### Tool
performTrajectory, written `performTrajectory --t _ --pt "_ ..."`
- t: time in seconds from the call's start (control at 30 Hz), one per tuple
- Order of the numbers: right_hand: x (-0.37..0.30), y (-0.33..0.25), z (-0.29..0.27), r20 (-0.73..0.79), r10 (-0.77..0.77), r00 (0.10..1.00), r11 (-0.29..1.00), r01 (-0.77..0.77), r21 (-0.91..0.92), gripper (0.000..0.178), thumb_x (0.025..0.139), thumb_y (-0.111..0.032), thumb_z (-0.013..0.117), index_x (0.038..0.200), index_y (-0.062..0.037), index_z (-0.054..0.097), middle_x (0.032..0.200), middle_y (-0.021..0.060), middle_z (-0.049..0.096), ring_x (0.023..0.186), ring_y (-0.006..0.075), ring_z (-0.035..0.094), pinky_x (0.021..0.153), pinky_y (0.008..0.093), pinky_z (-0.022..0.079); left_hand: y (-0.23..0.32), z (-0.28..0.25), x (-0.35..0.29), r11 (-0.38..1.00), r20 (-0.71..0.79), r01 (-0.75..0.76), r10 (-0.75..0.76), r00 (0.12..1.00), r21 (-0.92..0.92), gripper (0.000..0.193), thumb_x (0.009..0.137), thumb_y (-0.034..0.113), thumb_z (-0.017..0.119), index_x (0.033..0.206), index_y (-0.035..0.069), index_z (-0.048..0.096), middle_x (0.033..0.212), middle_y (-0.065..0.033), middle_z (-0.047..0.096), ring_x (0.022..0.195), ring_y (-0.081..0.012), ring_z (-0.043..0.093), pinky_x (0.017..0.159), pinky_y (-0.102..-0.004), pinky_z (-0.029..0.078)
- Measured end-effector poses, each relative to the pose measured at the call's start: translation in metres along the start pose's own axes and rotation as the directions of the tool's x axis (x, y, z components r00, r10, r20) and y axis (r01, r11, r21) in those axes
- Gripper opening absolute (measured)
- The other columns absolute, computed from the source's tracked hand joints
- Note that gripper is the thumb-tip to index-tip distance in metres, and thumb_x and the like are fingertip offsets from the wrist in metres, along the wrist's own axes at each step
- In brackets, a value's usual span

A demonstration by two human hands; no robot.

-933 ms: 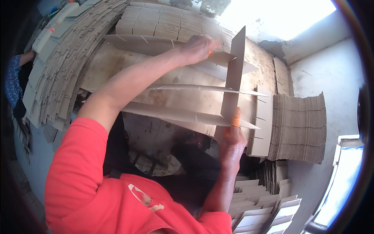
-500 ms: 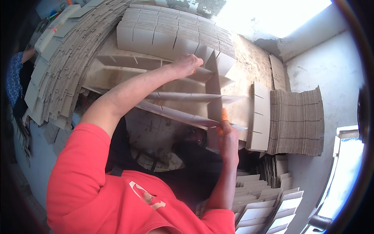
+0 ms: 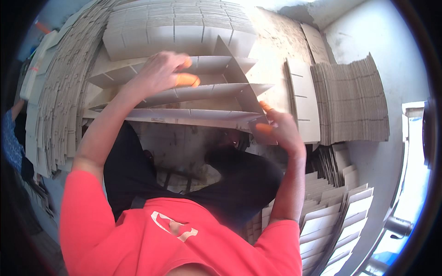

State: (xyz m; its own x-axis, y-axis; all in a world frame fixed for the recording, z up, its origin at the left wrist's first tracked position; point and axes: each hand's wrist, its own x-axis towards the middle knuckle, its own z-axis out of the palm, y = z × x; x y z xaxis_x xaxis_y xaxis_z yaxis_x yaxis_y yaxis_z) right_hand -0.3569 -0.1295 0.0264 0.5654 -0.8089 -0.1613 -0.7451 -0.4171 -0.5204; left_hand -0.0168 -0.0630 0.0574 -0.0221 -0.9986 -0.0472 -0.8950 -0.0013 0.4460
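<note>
Three long cardboard divider strips (image 3: 188, 93) stand on edge, running left to right, with slots cut along them. A shorter cardboard cross strip (image 3: 238, 73) sits slotted across their right ends. My right hand (image 3: 282, 129), with orange finger covers, grips the near end of this cross strip between thumb and fingers. Above the long strips hovers my left hand (image 3: 161, 73), slightly blurred. Its orange-covered thumb and finger are apart, with nothing visible between them. The left forearm hides part of the strips' left ends.
Stacked slotted cardboard (image 3: 179, 39) lies along the back of the wooden table (image 3: 278, 43). Another tall stack (image 3: 350, 103) stands at right beside a white wall. Layered sheets (image 3: 60, 92) fill the left side. More cardboard pieces (image 3: 331, 221) sit low at right. At far left, another person's blue sleeve (image 3: 10, 142) shows.
My left hand has left the far end of the cross strip and moved left over the long strips, its fingers opening. My right hand stays at the near end. The view has shifted.
</note>
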Motion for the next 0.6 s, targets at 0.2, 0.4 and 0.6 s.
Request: performTrajectory --t 0.2,0.4,0.6 --pt "0.007 0.119 -0.023 -0.685 0.239 0.689 0.882 -0.449 -0.144 0.047 0.083 -0.025 0.071 0.12 0.0 0.058 0.098 0.0157 0.066 0.092 0.0323 0.063 0.077 0.0442 0.049 -0.027 0.027 -0.05 0.998 -0.09 -0.034 0.03 0.995 -0.043 0.026 0.07 0.021 0.075 0.084 0.002 0.064 0.076 -0.014 0.062 0.069 -0.0294 0.06 0.062 -0.0391 0.045" --pt "0.004 0.201 -0.028 -0.445 0.589 0.674 0.652 -0.722 -0.231 0.092 0.069 -0.057 0.073 0.133 0.001 0.043 0.124 0.0191 0.056 0.119 0.0385 0.048 0.095 0.048 0.044 -0.053 0.044 -0.039 0.998 -0.183 -0.047 0.055 0.982 0.048 0.015 0.074 0.01 0.07 0.084 0.001 0.064 0.072 -0.0159 0.061 0.068 -0.0321 0.06 0.061 -0.0393 0.045" --pt "0.014 0.202 -0.029 -0.281 0.623 0.73 0.667 -0.684 -0.296 0.095 0.063 -0.062 0.074 0.127 0.0027 0.047 0.124 0.0227 0.056 0.119 0.0401 0.049 0.097 0.0482 0.043 -0.057 0.045 -0.032 1.0 -0.186 -0.013 0.012 0.983 -0.006 0.015 0.074 0.01 0.07 0.084 0.0 0.064 0.07 -0.0153 0.06 0.066 -0.0298 0.06 0.06 -0.0379 0.045"
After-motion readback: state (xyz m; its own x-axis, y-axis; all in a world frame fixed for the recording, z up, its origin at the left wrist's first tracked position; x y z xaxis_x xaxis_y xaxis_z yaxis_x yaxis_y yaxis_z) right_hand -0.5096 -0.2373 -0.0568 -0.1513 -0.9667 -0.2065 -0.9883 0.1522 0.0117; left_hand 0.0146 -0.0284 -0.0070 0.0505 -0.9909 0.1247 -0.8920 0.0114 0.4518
